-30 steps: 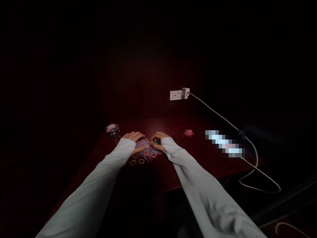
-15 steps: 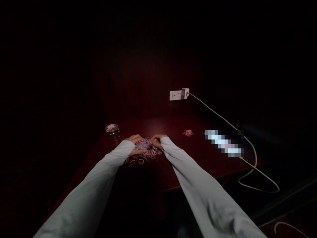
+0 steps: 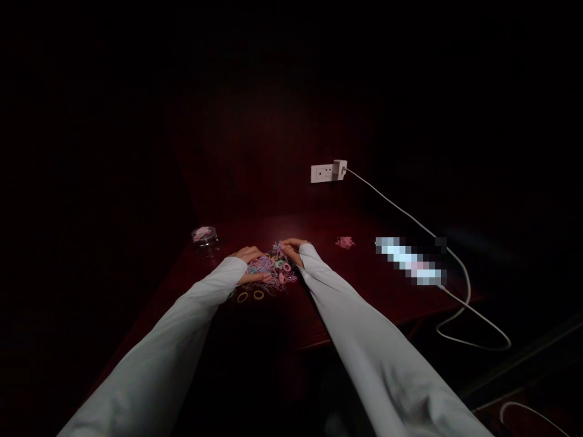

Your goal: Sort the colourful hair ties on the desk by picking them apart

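A heap of multicoloured elastic hair bands (image 3: 269, 267) lies on the dark red table between my hands. At its left edge rests my left hand (image 3: 248, 254), open, with the thumb apart from the fingers. My right hand (image 3: 296, 247) is at the heap's far right side, its fingers closed on a small bunch of pale purple hair bands (image 3: 278, 247) lifted a little above the rest. Two yellow hair bands (image 3: 259, 295) lie apart at the near side. Thicker pink and green rings show in the heap.
At the back left stands a clear jar (image 3: 206, 241) with something pink on its lid. A small pink pile (image 3: 345, 242) lies right of my hands. Further right is a blurred, bright device (image 3: 410, 261), with a white cable (image 3: 412, 216) running to a charger (image 3: 339, 168) in the wall socket.
My right hand has come up and back from the heap with a bunch of hair bands. More of the heap's right part now shows. My left hand has hardly moved.
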The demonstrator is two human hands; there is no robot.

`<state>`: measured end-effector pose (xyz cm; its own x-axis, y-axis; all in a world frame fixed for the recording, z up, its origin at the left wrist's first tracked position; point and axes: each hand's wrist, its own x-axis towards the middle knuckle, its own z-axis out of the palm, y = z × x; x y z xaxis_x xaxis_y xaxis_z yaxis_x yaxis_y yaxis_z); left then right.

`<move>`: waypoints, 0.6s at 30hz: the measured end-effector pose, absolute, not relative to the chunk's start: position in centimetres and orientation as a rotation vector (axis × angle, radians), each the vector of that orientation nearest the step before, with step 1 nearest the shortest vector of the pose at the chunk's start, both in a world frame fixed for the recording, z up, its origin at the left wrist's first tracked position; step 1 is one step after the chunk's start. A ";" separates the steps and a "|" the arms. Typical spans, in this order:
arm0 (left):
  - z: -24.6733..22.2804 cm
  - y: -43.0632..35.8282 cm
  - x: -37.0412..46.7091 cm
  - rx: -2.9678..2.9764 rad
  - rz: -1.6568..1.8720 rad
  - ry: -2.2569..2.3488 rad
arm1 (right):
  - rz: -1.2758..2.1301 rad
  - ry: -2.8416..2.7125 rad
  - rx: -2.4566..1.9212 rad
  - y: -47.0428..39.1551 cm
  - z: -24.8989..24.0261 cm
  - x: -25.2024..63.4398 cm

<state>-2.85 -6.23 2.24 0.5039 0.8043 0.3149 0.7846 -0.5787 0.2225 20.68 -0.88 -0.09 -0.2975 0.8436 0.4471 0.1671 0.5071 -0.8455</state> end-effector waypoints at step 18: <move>2.3 -5.0 -2.8 2.404 1.069 1.441 | 0.873 -1.758 -0.873 -1.0 0.2 20.8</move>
<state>-2.81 -4.96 2.29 0.2877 0.8166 0.5004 0.7157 -0.5305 0.4542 20.79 -1.04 0.21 -0.2906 0.8546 0.4303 0.1737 0.4893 -0.8546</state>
